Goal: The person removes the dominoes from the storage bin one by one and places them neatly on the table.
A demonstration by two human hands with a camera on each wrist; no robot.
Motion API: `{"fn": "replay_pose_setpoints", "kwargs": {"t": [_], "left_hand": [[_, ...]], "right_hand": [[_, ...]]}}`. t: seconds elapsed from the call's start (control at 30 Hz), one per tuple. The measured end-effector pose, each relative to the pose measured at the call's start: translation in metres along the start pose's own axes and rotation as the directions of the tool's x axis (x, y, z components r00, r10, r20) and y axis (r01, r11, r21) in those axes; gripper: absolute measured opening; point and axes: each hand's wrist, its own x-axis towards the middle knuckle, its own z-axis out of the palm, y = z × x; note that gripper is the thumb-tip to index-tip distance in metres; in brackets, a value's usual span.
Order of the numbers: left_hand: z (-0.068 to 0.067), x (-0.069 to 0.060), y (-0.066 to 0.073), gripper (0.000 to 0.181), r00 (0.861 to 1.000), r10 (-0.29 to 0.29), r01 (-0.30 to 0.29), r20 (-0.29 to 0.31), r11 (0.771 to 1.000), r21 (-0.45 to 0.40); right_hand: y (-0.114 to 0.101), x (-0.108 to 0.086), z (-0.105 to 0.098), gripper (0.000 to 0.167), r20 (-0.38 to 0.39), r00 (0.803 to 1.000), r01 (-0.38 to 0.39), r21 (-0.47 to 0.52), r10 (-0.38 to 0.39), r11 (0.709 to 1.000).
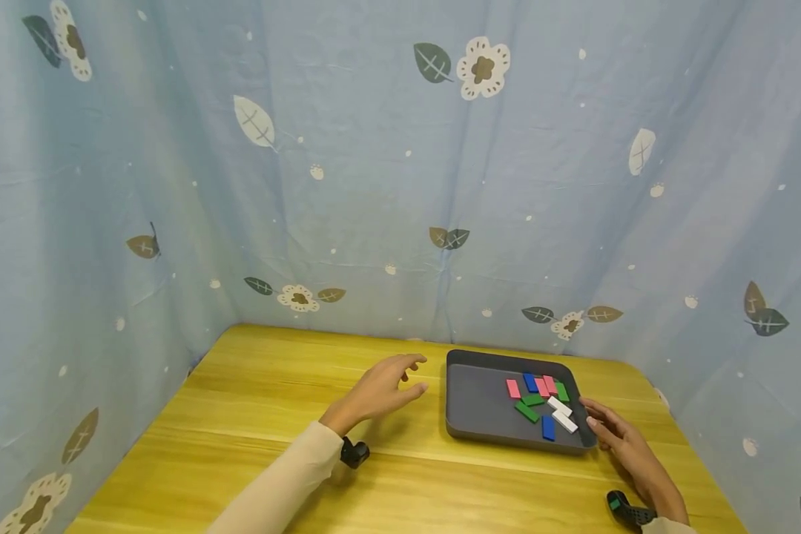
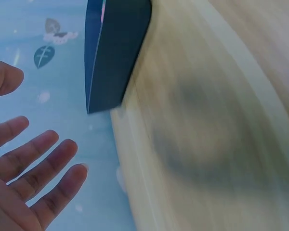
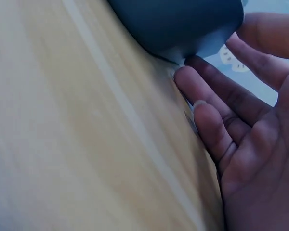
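A dark grey rectangular tray (image 1: 480,400) lies on the wooden table. Toward its right side are flat blocks: green ones such as a green block (image 1: 526,411), a blue block (image 1: 548,428), a pink block (image 1: 513,389) and a white block (image 1: 564,421). My right hand (image 1: 630,449) holds the tray's right end, the thumb at the rim and curled fingers against the outside, low by the tabletop in the right wrist view. Left of the tray, my left hand (image 1: 377,389) hovers above the table with fingers spread, apart from the tray and holding nothing.
The yellow wood-grain table (image 1: 240,415) extends left and in front of the tray. A light blue curtain (image 1: 367,185) with leaf and flower prints hangs behind and along both sides. Each wrist wears a black device, such as the left wrist camera (image 1: 354,452).
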Motion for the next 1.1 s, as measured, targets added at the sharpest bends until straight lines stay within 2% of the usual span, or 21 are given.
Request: {"fn": "replay_pose_setpoints", "kwargs": {"t": [0.27, 0.47, 0.73, 0.97, 1.1], "left_hand": [[0.016, 0.037, 0.028, 0.051, 0.997, 0.038, -0.035, 0.060, 0.998, -0.048], [0.035, 0.061, 0.043, 0.049, 0.991, 0.067, -0.055, 0.116, 0.993, -0.106], [0.063, 0.085, 0.056, 0.042, 0.984, 0.074, -0.047, 0.160, 0.985, -0.167], [0.084, 0.104, 0.068, 0.037, 0.978, 0.083, -0.026, 0.194, 0.960, -0.280], [0.096, 0.113, 0.071, 0.034, 0.974, 0.064, 0.008, 0.216, 0.949, -0.317]], "right_hand": [[-0.002, 0.002, -0.006, 0.068, 0.002, 1.000, -0.021, 0.018, 0.021, 1.000], [0.003, 0.001, -0.008, 0.064, -0.004, 1.000, -0.021, 0.027, 0.021, 0.999], [0.005, 0.002, -0.006, 0.065, 0.003, 0.999, -0.044, 0.038, 0.044, 0.998], [0.006, 0.002, -0.005, 0.068, -0.002, 0.998, -0.064, 0.043, 0.065, 0.997], [0.006, 0.002, -0.006, 0.067, 0.006, 0.999, -0.053, 0.050, 0.052, 0.997]]}}
